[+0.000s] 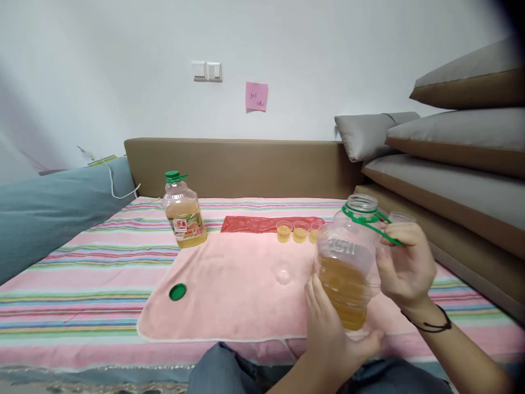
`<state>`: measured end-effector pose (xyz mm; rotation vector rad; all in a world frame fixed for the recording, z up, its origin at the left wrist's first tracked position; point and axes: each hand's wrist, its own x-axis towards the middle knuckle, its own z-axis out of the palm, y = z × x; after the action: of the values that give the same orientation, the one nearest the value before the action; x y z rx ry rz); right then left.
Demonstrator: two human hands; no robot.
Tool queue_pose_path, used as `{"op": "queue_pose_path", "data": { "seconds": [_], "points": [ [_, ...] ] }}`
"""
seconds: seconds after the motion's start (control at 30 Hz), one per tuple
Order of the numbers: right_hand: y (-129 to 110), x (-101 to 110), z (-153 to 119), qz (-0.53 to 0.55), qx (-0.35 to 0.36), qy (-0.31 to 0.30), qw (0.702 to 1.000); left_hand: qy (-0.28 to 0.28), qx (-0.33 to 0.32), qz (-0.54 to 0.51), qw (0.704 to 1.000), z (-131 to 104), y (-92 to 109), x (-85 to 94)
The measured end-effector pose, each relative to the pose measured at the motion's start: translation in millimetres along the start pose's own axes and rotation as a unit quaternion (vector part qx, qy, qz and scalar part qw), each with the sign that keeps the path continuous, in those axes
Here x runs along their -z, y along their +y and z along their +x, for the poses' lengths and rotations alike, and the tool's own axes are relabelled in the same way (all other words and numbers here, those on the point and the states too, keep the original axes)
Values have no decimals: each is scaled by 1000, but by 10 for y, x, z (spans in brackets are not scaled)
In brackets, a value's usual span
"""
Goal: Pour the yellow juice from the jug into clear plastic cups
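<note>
An uncapped clear plastic oil jug, partly full of amber liquid, is held slightly tilted above the pink cloth. My left hand is wrapped around its lower side. At its neck, my right hand pinches the green strap handle. Three small clear cups with yellow liquid, one being a cup, stand in a row left of the jug, the rightmost partly hidden by it. Another clear cup shows behind my right hand. A green cap lies on the cloth's left side.
A second, labelled oil jug with a green cap stands at the back left. The pink cloth carries a small clear round piece and borders a red plastic sheet. Stacked cushions rise on the right.
</note>
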<state>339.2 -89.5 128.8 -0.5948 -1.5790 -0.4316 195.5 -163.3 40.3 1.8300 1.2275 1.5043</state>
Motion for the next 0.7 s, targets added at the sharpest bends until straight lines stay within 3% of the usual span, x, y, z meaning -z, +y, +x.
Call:
{"op": "queue_pose_path", "data": {
  "seconds": [0.13, 0.3, 0.37, 0.53, 0.7],
  "points": [
    [256, 3, -247, 7, -3, -10, 1000, -44, -23, 2, 999, -26, -133, -77],
    [517, 124, -394, 1, 15, 9, 1000, -140, -61, -7, 988, 13, -181, 19],
    [561, 197, -421, -10, 15, 7, 1000, -152, -65, -7, 986, 71, -223, 58],
    [429, 313, -406, -90, 19, -33, 995, -122, -9, -28, 992, 328, -434, 69],
    [26, 282, -265, -123, -11, -30, 992, -177, 12, -158, 971, 552, -480, 38]
  ]
}}
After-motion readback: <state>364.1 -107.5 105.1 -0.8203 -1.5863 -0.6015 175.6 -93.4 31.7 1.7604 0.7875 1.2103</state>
